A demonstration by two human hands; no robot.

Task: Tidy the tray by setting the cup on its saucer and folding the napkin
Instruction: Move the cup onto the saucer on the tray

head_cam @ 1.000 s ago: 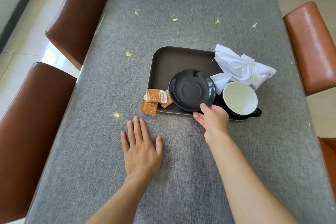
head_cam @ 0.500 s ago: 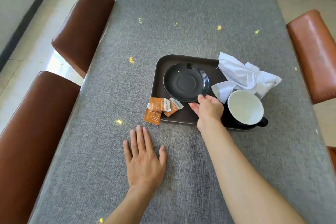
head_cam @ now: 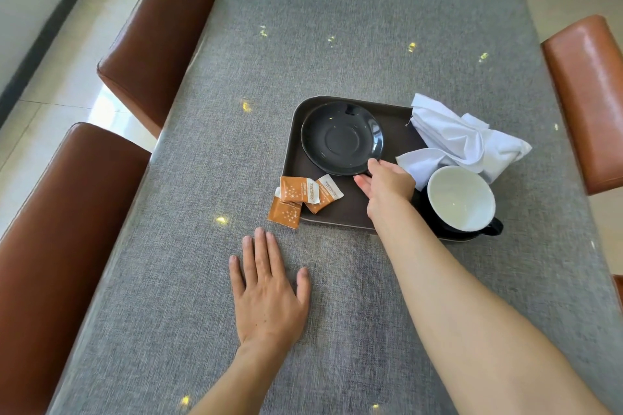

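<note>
A dark brown tray (head_cam: 397, 126) lies on the grey table. A black saucer (head_cam: 340, 138) sits in the tray's far left corner. My right hand (head_cam: 387, 185) grips the saucer's near right rim, thumb on top. A black cup with a white inside (head_cam: 460, 197) stands upright at the tray's near right corner, its handle pointing right. A crumpled white napkin (head_cam: 462, 141) lies over the tray's right side, behind the cup. My left hand (head_cam: 266, 293) rests flat on the table, in front of the tray, fingers spread.
Three orange sugar packets (head_cam: 300, 192) lie at the tray's near left edge, one hanging onto the table. Brown leather chairs stand at the left (head_cam: 151, 30) (head_cam: 50, 239) and an orange one at the right (head_cam: 590, 94). The grey tablecloth (head_cam: 337, 27) stretches far beyond the tray.
My right hand has slid the saucer from the tray's near edge to its far left corner. The left hand has stayed flat on the table.
</note>
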